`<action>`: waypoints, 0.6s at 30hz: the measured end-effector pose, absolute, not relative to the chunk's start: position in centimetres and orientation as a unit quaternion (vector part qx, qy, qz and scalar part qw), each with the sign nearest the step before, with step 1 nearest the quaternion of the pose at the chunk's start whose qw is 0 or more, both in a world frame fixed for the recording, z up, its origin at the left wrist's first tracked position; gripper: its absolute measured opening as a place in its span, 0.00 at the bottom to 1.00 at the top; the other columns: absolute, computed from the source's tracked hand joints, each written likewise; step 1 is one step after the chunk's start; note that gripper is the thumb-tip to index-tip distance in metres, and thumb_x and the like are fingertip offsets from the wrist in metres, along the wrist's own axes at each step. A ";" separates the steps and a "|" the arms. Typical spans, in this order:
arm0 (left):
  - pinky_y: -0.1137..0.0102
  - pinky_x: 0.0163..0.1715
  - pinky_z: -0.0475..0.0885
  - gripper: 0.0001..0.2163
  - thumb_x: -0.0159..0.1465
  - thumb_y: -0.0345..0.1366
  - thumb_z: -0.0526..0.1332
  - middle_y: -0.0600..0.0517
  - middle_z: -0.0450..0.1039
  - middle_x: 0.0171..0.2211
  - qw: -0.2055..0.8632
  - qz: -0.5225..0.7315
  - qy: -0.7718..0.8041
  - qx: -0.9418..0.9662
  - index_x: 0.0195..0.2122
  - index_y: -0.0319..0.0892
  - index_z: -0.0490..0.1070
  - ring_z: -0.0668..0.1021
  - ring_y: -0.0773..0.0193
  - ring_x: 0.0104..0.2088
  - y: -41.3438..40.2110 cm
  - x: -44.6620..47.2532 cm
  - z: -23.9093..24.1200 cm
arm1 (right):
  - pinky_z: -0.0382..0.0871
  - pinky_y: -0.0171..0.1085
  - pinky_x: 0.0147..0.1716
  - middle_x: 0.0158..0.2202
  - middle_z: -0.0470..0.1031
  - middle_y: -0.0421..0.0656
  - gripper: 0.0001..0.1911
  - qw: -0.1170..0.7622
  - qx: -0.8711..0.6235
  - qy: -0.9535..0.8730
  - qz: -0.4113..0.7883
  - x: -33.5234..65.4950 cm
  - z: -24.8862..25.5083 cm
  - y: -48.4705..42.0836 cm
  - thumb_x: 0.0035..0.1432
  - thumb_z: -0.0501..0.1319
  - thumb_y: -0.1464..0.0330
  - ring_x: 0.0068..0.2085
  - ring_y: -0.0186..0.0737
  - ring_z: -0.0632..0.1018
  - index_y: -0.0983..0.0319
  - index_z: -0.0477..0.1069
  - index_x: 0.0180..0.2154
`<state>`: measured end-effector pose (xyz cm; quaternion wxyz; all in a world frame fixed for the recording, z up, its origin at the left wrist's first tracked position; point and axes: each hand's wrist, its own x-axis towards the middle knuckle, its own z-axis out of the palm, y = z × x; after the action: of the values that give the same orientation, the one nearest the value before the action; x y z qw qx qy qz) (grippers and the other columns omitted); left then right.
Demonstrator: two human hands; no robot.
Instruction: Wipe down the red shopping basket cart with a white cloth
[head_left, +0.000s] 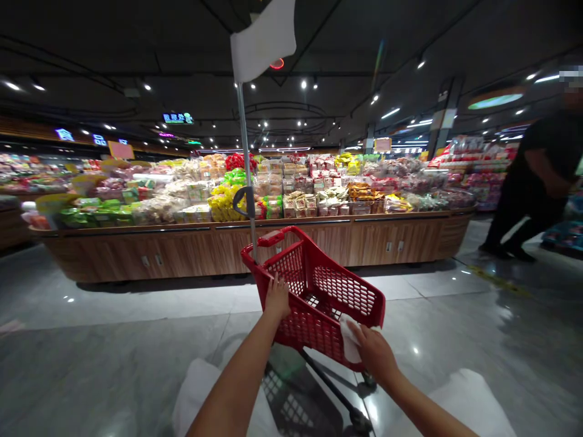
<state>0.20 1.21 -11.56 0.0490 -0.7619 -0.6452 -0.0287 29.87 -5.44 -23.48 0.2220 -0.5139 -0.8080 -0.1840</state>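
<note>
Right hand (pixel 371 351) — gripping white cloth (pixel 350 341), best pressed flat against red cart (pixel 314 331); left hand (pixel 277 297) — upon it, grip unclear.

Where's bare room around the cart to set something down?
Bare floor left of the red cart, and the strip between cart and wooden display. No goods show inside the cart, though its bottom is only partly visible. Crowded: display top, packed with packaged goods; cart's near side, with the left hand and the right hand holding white cloth.
</note>
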 end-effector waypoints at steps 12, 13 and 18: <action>0.50 0.62 0.54 0.18 0.70 0.42 0.46 0.49 0.74 0.52 0.015 -0.186 -0.585 -0.790 0.46 0.46 0.75 0.64 0.54 0.61 -1.7 5.0 -16.7 | 0.60 0.50 0.59 0.57 0.69 0.49 0.35 0.194 -0.380 -0.900 -0.090 26.5 -22.7 -5.9 0.56 0.49 0.81 0.57 0.46 0.70 0.56 0.55 0.65; 0.50 0.62 0.55 0.18 0.70 0.40 0.46 0.48 0.74 0.51 0.016 -0.185 -0.582 -0.792 0.44 0.46 0.76 0.65 0.54 0.61 -1.5 4.2 -16.7 | 0.59 0.51 0.60 0.58 0.68 0.48 0.34 0.189 -0.369 -0.906 -0.085 27.6 -22.6 -5.5 0.57 0.49 0.80 0.58 0.46 0.68 0.55 0.57 0.64; 0.50 0.63 0.53 0.15 0.67 0.33 0.49 0.47 0.74 0.52 0.015 -0.174 -0.591 -0.787 0.45 0.43 0.76 0.62 0.52 0.63 -0.2 1.6 -16.2 | 0.55 0.50 0.61 0.59 0.68 0.46 0.30 0.167 -0.406 -0.898 -0.031 29.6 -20.1 -2.9 0.59 0.50 0.79 0.59 0.43 0.68 0.54 0.62 0.61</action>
<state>1.55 -0.23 -16.25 0.0148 -0.7873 -0.5912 -0.1744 29.59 -2.87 -20.07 0.1666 -0.4062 -0.8979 -0.0311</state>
